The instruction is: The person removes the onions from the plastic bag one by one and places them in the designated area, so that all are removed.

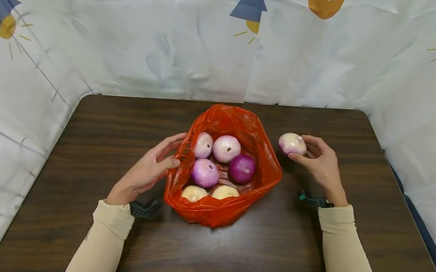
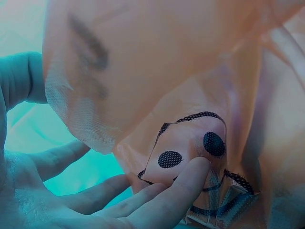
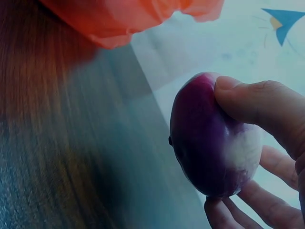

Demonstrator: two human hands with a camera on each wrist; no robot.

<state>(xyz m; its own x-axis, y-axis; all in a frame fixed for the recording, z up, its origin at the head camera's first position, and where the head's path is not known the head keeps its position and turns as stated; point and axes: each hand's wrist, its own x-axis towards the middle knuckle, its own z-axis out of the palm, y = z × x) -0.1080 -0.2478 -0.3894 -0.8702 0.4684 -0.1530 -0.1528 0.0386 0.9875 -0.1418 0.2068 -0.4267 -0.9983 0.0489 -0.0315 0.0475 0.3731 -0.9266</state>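
Note:
An orange-red plastic bag [image 1: 262, 174] stands wide-mouthed on the dark wood table [image 1: 260, 252], with purple and pale onions inside. Its left rim is held by my left hand [image 1: 145, 168], thumb over the edge and fingers against the outer wall. In the left wrist view the film [image 2: 143, 57] covers the thumb's tip, and one finger presses beside printed black dots. To the right of the bag, my right hand [image 1: 319, 163] grips a purple-and-white onion [image 1: 292, 143] between thumb and fingers. The right wrist view shows this onion [image 3: 205, 138] up close, darker purple on one side.
Among the onions in the bag is a deep purple one [image 1: 241, 168], with two cream-coloured round ones [image 1: 225, 192] near the front rim. White fabric printed with lamps [image 1: 195, 55] hangs around the table's back and sides. Both wrists carry dark camera straps.

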